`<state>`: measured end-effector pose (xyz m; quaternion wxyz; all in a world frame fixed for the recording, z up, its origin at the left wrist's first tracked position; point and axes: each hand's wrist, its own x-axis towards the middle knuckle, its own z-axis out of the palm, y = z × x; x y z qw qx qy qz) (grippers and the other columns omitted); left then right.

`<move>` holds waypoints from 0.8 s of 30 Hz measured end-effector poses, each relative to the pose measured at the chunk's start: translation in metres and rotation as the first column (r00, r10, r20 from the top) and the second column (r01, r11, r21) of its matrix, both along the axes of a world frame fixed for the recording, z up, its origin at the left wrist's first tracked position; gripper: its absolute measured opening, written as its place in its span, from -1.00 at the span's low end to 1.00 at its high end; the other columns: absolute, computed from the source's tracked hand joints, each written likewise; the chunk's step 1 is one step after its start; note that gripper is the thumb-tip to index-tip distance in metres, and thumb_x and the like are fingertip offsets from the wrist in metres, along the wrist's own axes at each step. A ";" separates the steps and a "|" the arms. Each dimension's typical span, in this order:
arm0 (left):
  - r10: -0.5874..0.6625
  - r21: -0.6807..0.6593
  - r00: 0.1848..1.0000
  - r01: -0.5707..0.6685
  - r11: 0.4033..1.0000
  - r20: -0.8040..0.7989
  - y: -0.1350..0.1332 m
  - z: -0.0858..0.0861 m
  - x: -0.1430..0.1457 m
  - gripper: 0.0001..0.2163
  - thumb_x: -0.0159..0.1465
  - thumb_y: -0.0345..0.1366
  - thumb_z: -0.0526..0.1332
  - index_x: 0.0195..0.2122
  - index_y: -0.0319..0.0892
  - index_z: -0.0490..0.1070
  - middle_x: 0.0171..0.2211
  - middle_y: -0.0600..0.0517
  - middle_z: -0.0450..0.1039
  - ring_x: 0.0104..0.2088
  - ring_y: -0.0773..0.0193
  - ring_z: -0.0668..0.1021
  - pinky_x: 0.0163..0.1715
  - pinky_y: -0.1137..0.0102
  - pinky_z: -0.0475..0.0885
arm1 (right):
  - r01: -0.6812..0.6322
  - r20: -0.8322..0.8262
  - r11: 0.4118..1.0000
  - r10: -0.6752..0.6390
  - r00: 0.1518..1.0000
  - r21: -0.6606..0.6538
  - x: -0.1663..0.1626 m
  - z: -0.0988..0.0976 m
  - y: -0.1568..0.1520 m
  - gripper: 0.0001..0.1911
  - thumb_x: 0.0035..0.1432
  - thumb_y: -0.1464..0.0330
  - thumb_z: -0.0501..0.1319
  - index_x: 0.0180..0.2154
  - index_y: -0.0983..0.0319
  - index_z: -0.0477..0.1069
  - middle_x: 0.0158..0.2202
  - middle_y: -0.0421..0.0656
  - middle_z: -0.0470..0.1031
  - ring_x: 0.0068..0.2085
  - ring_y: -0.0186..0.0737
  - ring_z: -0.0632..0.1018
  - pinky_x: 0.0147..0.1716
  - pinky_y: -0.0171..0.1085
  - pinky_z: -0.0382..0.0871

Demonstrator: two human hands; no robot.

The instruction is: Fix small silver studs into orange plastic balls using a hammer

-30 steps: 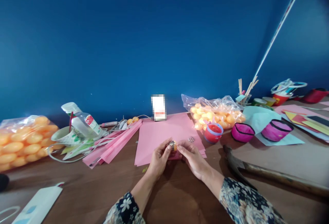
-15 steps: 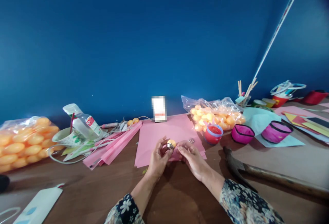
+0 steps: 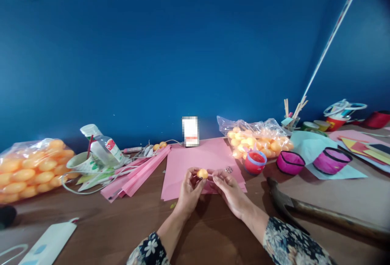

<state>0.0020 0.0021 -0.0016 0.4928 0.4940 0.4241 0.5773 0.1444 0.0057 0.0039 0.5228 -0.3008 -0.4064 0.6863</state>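
My left hand (image 3: 188, 190) pinches a small orange ball (image 3: 202, 173) between thumb and fingertips, just above a pink paper sheet (image 3: 195, 160). My right hand (image 3: 229, 190) is beside it, its fingertips closed on a thin pink strip (image 3: 210, 174) that sticks out of the ball. A small silver piece (image 3: 228, 169) lies on the pink sheet just beyond my right hand. Both sleeves are dark with a flower print.
A bag of orange balls (image 3: 258, 140) lies behind a red cup (image 3: 255, 162); another bag (image 3: 29, 169) is far left. Pink strips (image 3: 137, 174), a plastic bottle (image 3: 103, 148), two magenta baskets (image 3: 290, 162) and a hammer (image 3: 307, 208) lie on the brown table (image 3: 122, 232). A blue board stands behind.
The ball was turned in my left hand: the silver piece seen on it earlier no longer shows. The camera tilted up slightly.
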 end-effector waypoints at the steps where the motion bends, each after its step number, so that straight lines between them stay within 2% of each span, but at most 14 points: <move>1: 0.003 -0.006 1.000 -0.003 1.000 -0.002 0.000 0.000 0.000 -0.72 0.07 -0.31 0.25 -0.22 -0.16 0.22 -0.27 0.02 0.36 -0.25 0.30 0.47 -0.21 0.42 0.38 | 0.004 0.007 1.000 -0.004 1.000 0.001 0.000 0.000 0.000 -0.83 -0.05 0.25 0.29 -0.41 0.17 0.35 -0.09 -0.19 0.41 -0.14 -0.19 0.46 -0.12 -0.18 0.29; 8: 0.027 -0.022 1.000 -0.027 0.999 0.001 0.000 -0.002 0.000 -0.70 0.06 -0.27 0.26 -0.20 -0.16 0.24 -0.28 0.01 0.39 -0.26 0.29 0.49 -0.22 0.39 0.40 | 0.005 0.045 1.000 -0.005 0.999 0.011 0.000 0.000 0.000 -0.83 -0.03 0.24 0.27 -0.40 0.17 0.35 -0.08 -0.17 0.42 -0.10 -0.18 0.43 -0.12 -0.19 0.29; 14: 0.045 -0.068 0.999 -0.044 0.997 0.004 0.001 -0.002 0.001 -0.54 0.02 -0.26 0.29 -0.04 -0.20 0.26 -0.17 -0.07 0.42 -0.16 0.20 0.49 -0.17 0.35 0.40 | 0.006 0.059 1.000 -0.006 0.998 0.011 0.000 -0.001 0.000 -0.81 -0.04 0.23 0.28 -0.39 0.17 0.36 -0.06 -0.14 0.40 -0.06 -0.13 0.42 -0.11 -0.14 0.28; 18: 0.067 -0.069 0.998 -0.068 0.995 -0.008 0.001 -0.002 0.001 -0.56 0.01 -0.25 0.29 -0.07 -0.24 0.29 -0.16 -0.10 0.43 -0.14 0.18 0.48 -0.16 0.34 0.40 | -0.005 0.058 1.000 0.004 0.998 0.014 0.001 -0.003 0.001 -0.83 -0.02 0.24 0.27 -0.39 0.17 0.35 -0.04 -0.14 0.39 -0.03 -0.14 0.40 -0.10 -0.14 0.28; 24: 0.035 -0.098 0.999 -0.032 0.995 0.020 0.001 -0.004 0.000 -0.56 0.01 -0.24 0.29 -0.08 -0.21 0.28 -0.19 -0.09 0.45 -0.19 0.20 0.52 -0.20 0.34 0.43 | 0.005 0.062 1.000 -0.006 0.998 0.013 0.001 -0.001 0.000 -0.80 -0.05 0.22 0.28 -0.40 0.17 0.36 -0.06 -0.15 0.40 -0.05 -0.13 0.41 -0.11 -0.14 0.29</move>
